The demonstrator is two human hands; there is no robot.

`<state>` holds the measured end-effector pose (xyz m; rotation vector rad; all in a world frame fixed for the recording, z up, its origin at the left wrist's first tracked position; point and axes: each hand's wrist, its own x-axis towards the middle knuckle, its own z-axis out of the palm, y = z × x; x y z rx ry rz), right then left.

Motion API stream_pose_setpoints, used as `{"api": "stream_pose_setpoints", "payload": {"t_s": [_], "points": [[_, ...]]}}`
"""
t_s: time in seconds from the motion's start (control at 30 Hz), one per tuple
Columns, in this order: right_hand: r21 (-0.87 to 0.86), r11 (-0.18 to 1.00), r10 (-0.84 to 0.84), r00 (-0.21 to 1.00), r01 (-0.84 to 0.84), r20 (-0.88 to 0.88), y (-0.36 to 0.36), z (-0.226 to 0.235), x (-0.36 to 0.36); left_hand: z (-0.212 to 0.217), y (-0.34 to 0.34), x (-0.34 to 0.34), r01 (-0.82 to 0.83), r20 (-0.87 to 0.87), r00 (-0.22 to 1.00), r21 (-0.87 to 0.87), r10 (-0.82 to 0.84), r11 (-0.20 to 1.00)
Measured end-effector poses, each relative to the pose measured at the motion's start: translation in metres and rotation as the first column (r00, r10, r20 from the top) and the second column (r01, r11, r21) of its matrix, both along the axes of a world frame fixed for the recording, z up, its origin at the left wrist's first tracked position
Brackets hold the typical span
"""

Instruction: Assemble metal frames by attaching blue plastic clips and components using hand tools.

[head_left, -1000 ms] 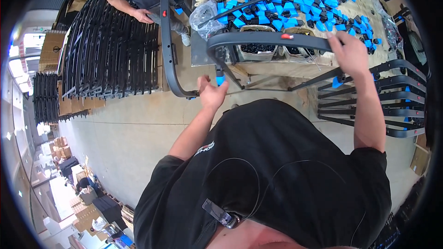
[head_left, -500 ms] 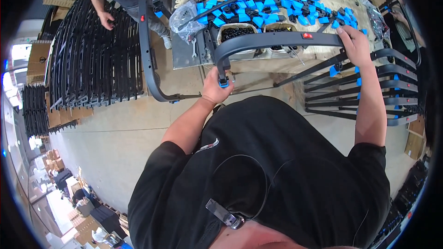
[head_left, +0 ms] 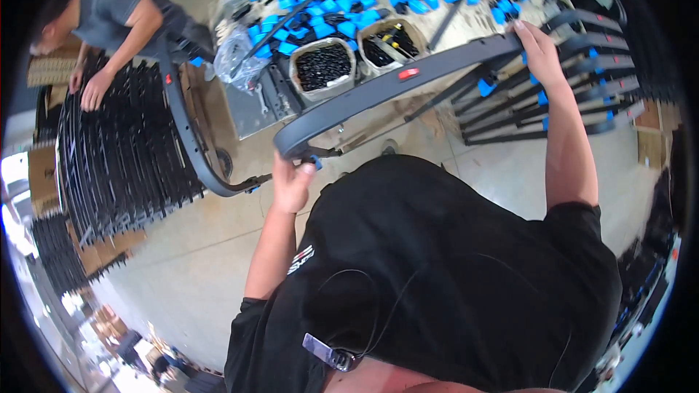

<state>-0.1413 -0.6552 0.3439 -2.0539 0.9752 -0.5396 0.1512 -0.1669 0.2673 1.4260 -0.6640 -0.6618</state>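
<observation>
I hold a black tubular frame (head_left: 349,105) with a bent corner and a small red piece (head_left: 408,73) set in its long bar. My left hand (head_left: 293,188) is closed on its near left end, just under the bend, with the thumb by a blue plastic end piece (head_left: 314,163). At the other end of the bar my right hand (head_left: 537,54) is wrapped round it, near the bench's right side. The bar slants up from left to right in front of the bench, and its underside is mostly hidden.
On the wooden bench (head_left: 251,125) lie many blue plastic parts (head_left: 349,0), a wrench (head_left: 261,100) and a plastic bag (head_left: 237,62). Boxes of small black parts (head_left: 324,65) stand there. Similar frames (head_left: 582,73) are stacked right. Left, a person (head_left: 135,18) bends over stacked black bars (head_left: 131,145).
The held frame has tilted, its left end lower, and looks larger. My left hand has moved down and left with it. The other person has bent down, bringing both hands to the stacked bars.
</observation>
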Motion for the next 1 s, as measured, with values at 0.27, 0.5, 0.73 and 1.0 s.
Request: {"api": "stream_pose_setpoints", "payload": {"t_s": [0.27,0.5,0.73,1.0], "points": [[0.621,0.769,-0.519,0.713,0.149,0.472,0.06,-0.076,-0.017,-0.026,0.032,-0.026,-0.225,0.043,0.974,0.063,0.223,0.972],[0.523,0.826,-0.474,0.761,0.211,0.442,0.136,-0.072,-0.053,-0.029,0.07,-0.054,-0.271,0.065,0.96,-0.014,0.271,0.962],[0.347,0.904,-0.092,0.905,0.251,-0.415,0.18,-0.161,-0.106,-0.024,0.107,-0.06,-0.211,0.209,0.956,0.004,0.205,0.977],[0.039,0.951,0.306,0.911,-0.307,-0.277,0.154,-0.278,-0.136,-0.034,0.137,-0.076,-0.149,0.082,0.987,0.167,0.137,0.975]]}}
